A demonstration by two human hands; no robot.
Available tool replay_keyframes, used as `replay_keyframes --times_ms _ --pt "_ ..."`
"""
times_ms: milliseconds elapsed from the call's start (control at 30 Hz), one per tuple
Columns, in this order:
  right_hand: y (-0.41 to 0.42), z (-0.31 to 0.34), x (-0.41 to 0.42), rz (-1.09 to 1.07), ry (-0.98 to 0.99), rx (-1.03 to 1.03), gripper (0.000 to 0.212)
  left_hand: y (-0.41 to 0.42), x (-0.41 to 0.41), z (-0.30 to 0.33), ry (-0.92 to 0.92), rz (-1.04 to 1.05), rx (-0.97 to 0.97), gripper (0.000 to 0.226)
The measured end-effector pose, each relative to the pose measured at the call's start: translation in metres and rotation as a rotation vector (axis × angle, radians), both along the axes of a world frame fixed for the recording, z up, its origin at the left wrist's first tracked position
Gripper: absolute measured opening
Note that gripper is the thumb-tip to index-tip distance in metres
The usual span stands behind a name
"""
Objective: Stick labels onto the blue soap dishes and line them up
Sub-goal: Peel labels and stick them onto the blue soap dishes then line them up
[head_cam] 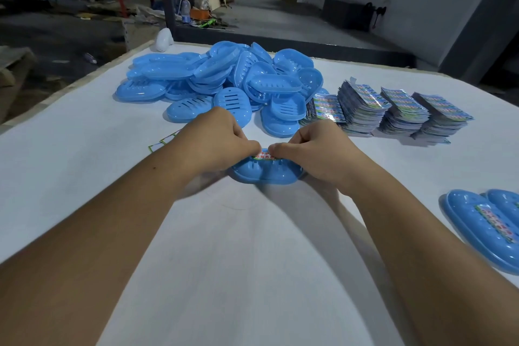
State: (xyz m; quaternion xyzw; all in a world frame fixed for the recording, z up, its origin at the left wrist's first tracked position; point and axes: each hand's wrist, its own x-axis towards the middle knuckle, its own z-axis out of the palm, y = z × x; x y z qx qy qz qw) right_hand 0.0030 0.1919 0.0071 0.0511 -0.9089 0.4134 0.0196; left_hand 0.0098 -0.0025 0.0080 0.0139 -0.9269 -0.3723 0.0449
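On the white table (252,261) right in front of me there's a wide bare stretch betw. my two forearms, running from the near edge up to my hands. At the right edge of view, two labelled dishes (483,230) lie side by side, overlapping, long axes slanting toward near-right, cut off by the frame. Center: my left hand (219,140) and right hand (317,149) are both curled round the blue soap dish (266,174), thumbs pressing a label (264,155) w/ red print onto it. Dish's long axis runs left-right, near rim facing me. Just behind my left hand a bit of label backing (164,141) lies flat. Beyond my hands, the pile of unlabelled dishes (222,78) sprawls across the table's middle, pointing every which way. To its right, label stacks (393,109) sit in a row, first one touching the pile. Bare table left of the pile out to the left edge. At the far-left corner, a white object (164,40). Past the far edge: floor, dark step, clutter.
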Motion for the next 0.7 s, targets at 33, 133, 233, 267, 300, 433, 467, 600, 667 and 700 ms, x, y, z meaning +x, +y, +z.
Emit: replay_keyframes --times_ms 33,133,233,267,300,433,467,600,667,700 --pt "-0.0005 0.0004 0.0005 0.001 0.004 0.009 0.044 0.0000 0.0000 0.0002 0.006 0.005 -0.016 0.027" --pt "-0.0015 0.0010 0.0009 0.003 0.008 0.021 0.040 -0.0005 -0.0003 0.0024 0.001 0.003 -0.087 0.024" --pt "-0.0022 0.0005 0.0007 0.001 0.014 0.031 0.040 -0.0001 -0.0003 0.0048 0.006 -0.006 -0.149 0.020" --pt "-0.0025 0.0004 0.0006 0.001 0.016 0.037 0.040 -0.0001 -0.0004 0.0051 0.011 -0.005 -0.162 0.018" --pt "-0.0029 0.0002 0.0005 0.001 0.020 0.042 0.040 0.0000 0.0000 0.0047 0.015 -0.006 -0.173 0.015" --pt "-0.0037 -0.0002 0.0003 -0.001 0.040 0.069 0.039 0.0001 0.0006 0.0061 0.029 -0.019 -0.189 0.010" --pt "-0.0038 -0.0003 0.0003 -0.001 0.044 0.073 0.039 0.0002 0.0008 0.0069 0.028 -0.027 -0.201 0.008" --pt "-0.0042 -0.0006 0.0002 0.010 0.072 0.092 0.039 0.0020 0.0038 0.0099 0.045 -0.032 -0.239 0.010" --pt "-0.0046 -0.0002 0.0008 0.013 0.089 0.114 0.041 0.0031 0.0040 0.0092 0.068 -0.011 -0.260 0.015" --pt "-0.0047 -0.0001 0.0012 0.015 0.098 0.126 0.042 0.0038 0.0046 0.0089 0.078 -0.004 -0.274 0.019"
